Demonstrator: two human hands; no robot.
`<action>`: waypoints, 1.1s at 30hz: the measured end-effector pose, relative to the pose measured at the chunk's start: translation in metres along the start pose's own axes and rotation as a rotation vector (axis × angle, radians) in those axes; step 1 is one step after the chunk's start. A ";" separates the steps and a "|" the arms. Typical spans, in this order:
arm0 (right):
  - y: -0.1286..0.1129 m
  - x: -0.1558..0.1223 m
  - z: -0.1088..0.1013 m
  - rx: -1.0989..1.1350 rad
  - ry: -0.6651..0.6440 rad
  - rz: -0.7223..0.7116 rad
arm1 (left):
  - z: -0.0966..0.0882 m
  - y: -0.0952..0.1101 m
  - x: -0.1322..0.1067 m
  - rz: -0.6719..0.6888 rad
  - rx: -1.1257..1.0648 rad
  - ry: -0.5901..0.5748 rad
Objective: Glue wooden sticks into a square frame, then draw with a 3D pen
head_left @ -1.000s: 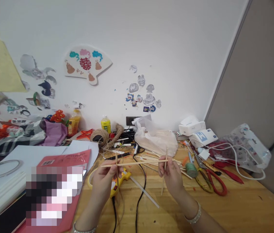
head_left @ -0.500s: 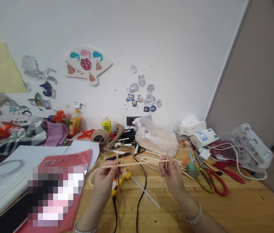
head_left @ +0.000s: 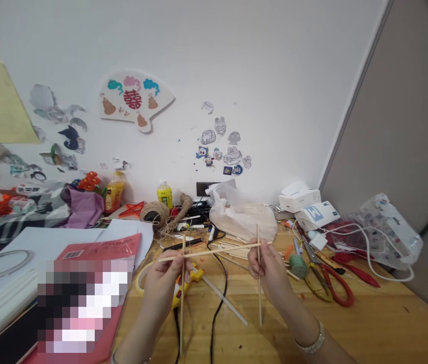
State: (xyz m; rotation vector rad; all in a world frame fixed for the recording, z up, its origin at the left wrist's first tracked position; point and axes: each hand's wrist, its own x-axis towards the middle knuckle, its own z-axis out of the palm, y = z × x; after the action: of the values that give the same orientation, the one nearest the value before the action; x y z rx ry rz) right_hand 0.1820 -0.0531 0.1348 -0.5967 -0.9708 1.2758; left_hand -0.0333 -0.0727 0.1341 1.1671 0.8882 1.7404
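Observation:
My left hand and my right hand hold a frame of thin wooden sticks above the wooden table. A horizontal stick spans between both hands. My left hand is closed on it together with an upright stick. My right hand pinches another upright stick where it crosses the horizontal one. A yellow glue gun lies on the table just under my left hand.
Loose sticks, a plastic bag, a twine spool, green tape roll, red scissors and white boxes crowd the far table. Red booklet and white paper lie left. A black cable runs toward me.
Both upright sticks now hang much further down below my hands than before. The horizontal stick tilted slightly, its right end higher. The hands stayed in nearly the same place.

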 end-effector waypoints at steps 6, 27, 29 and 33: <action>0.012 0.004 -0.002 -0.021 0.073 0.101 | 0.003 -0.014 0.007 -0.114 0.019 0.031; 0.024 0.011 -0.010 -0.033 0.097 0.131 | 0.007 -0.026 0.012 -0.260 -0.045 0.067; 0.024 0.011 -0.010 -0.036 0.099 0.134 | 0.007 -0.026 0.012 -0.255 -0.046 0.071; 0.022 0.010 -0.008 -0.035 0.086 0.142 | 0.008 -0.025 0.010 -0.252 -0.051 0.075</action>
State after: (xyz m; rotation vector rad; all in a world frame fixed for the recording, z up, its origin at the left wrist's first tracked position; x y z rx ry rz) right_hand 0.1778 -0.0378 0.1154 -0.7530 -0.8938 1.3492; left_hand -0.0213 -0.0527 0.1184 0.9190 0.9849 1.5995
